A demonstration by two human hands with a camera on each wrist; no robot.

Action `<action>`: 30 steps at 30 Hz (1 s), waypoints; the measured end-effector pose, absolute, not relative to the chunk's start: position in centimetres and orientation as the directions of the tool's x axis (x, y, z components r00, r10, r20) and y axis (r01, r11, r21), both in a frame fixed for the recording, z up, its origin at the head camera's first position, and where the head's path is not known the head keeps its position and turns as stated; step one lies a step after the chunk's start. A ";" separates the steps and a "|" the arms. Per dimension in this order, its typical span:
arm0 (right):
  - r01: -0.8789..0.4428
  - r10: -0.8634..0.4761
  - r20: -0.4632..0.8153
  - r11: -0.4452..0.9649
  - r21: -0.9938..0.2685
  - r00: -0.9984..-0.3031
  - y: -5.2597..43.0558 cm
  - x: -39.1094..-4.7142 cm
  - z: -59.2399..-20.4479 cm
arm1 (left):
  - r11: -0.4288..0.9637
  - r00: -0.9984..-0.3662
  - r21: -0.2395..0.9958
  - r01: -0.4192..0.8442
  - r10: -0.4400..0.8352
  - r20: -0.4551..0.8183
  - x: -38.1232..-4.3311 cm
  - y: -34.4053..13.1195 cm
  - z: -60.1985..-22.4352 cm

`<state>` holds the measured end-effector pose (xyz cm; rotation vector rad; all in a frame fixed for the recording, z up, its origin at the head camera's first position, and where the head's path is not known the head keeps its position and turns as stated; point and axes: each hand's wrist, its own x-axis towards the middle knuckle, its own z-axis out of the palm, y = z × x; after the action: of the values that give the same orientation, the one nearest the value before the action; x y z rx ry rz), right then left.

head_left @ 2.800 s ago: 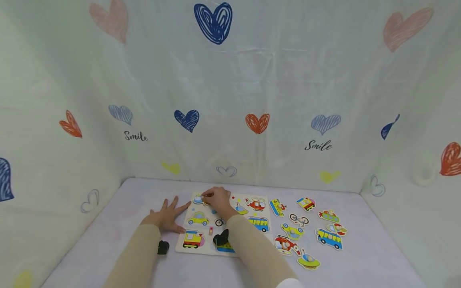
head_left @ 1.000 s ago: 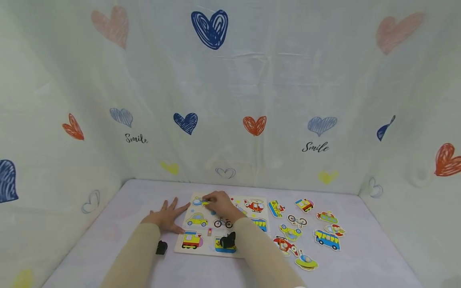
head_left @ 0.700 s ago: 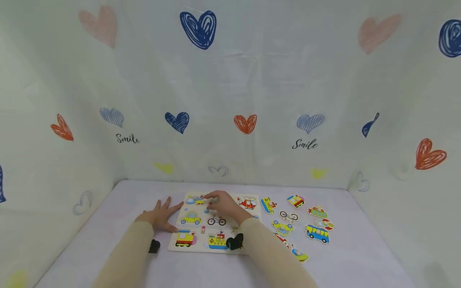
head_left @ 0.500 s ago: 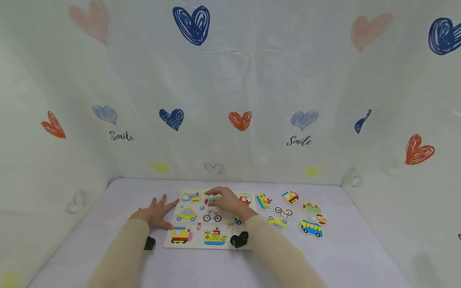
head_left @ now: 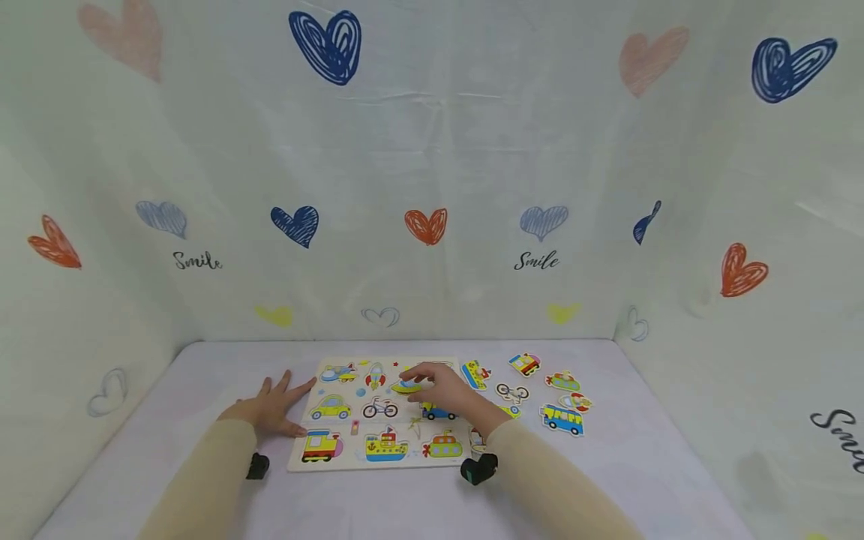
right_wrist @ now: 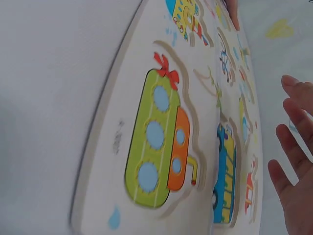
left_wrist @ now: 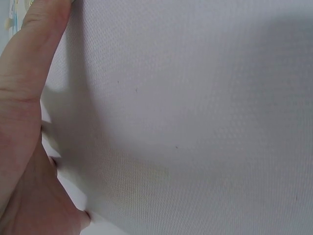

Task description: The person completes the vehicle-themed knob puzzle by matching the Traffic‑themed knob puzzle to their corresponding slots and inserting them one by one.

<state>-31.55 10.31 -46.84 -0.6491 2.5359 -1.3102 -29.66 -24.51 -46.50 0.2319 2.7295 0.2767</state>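
A pale puzzle board [head_left: 354, 463] printed with vehicles lies on the table. My left hand [head_left: 270, 411] rests with spread fingers along its left edge; the left wrist view shows its thumb [left_wrist: 29, 63] over the white cloth. Above the board's right part hovers my right hand [head_left: 445, 388], fingers loosely bent. In the right wrist view its fingers [right_wrist: 293, 147] are apart with nothing between them. Nearest below it are the flying saucer [head_left: 405, 387] and the bus picture [head_left: 439, 412]. An airplane [head_left: 339, 373] sits at the board's upper left; its knob is too small to make out.
Right of the board lie loose puzzle pieces: a boat [head_left: 476, 374], train [head_left: 524, 364], submarine [head_left: 562, 381], bicycle [head_left: 512, 393], rocket [head_left: 575, 403] and bus [head_left: 562, 420]. My right forearm partly covers others. Black wrist devices [head_left: 480, 469] are worn on both arms. A heart-printed curtain [head_left: 432, 285] stands behind.
My right hand was pinching at the airplane, then came away from it and moved right across the board. The left hand stays at the edge. The head view has turned right.
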 end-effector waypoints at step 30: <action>-0.277 -0.398 0.034 0.572 -0.772 -0.917 27.0 -28.2 -44.9 | 0.962 -0.909 0.246 0.119 0.205 -0.362 -29.5 -24.5 -46.4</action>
<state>-28.21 27.01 -44.87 -0.5742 2.6553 -1.2669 -29.51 -24.49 -46.43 0.2339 2.7199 0.3084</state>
